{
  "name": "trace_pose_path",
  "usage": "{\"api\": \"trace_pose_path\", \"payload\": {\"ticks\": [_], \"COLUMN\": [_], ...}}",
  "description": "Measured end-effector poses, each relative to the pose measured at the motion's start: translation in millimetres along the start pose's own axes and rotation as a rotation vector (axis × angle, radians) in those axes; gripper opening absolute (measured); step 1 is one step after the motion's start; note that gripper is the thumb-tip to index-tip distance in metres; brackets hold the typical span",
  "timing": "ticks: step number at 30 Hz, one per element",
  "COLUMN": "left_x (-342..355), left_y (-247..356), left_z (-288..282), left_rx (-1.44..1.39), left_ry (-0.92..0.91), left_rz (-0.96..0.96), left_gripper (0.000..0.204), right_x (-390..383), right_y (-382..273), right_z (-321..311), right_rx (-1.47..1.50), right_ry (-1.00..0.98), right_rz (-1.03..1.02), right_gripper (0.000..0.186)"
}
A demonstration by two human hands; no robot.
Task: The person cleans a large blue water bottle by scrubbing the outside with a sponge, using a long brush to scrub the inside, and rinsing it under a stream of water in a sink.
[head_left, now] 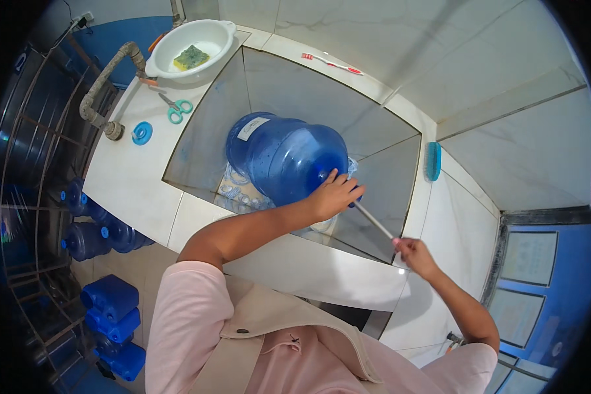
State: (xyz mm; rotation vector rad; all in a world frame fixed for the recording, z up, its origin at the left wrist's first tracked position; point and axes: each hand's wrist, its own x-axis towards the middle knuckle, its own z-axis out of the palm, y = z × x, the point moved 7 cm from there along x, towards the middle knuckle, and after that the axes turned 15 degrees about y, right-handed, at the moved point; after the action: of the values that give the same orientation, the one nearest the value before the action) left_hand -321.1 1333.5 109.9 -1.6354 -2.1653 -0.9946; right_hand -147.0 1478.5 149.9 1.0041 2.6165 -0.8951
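Note:
A large blue water jug (279, 154) lies on its side in the grey tiled basin (384, 141), its mouth toward me. My left hand (335, 195) is closed round the jug's neck, with a finger reaching up over its shoulder. In my right hand (415, 255) I grip the end of a thin pale rod (374, 222), which looks like a long brush handle. It slants up from my fist to the jug's mouth; its far end is hidden by my left hand and the jug. Several jug rings or caps lie in water under the jug.
On the left ledge are a white bowl (164, 51) with a sponge (192, 58), scissors (176, 108) and a blue ring (142, 133). A toothbrush (332, 64) lies on the back ledge, a blue scrub brush (433, 161) on the right. Several blue containers (111, 299) stand on the floor.

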Motion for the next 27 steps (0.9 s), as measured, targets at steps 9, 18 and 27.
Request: {"api": "trace_pose_path", "payload": {"ticks": [9,18,27], "left_x": [17,25,13], "left_y": [-24,-39,-27], "left_z": [7,5,1], "left_rx": [-0.432,-0.367,-0.34], "left_ry": [-0.521,-0.144,0.113], "left_rz": [-0.076,-0.111,-0.03], "left_gripper": [0.057,0.055,0.056], "right_x": [14,12,29], "right_y": [-77,-72,-58], "right_z": [-47,-23,-11], "right_rx": [-0.743,-0.654,-0.204], "right_ry": [0.386,0.206,0.018], "right_rz": [-0.771,-0.507,-0.038], "right_gripper": [0.038,0.036,0.043]}}
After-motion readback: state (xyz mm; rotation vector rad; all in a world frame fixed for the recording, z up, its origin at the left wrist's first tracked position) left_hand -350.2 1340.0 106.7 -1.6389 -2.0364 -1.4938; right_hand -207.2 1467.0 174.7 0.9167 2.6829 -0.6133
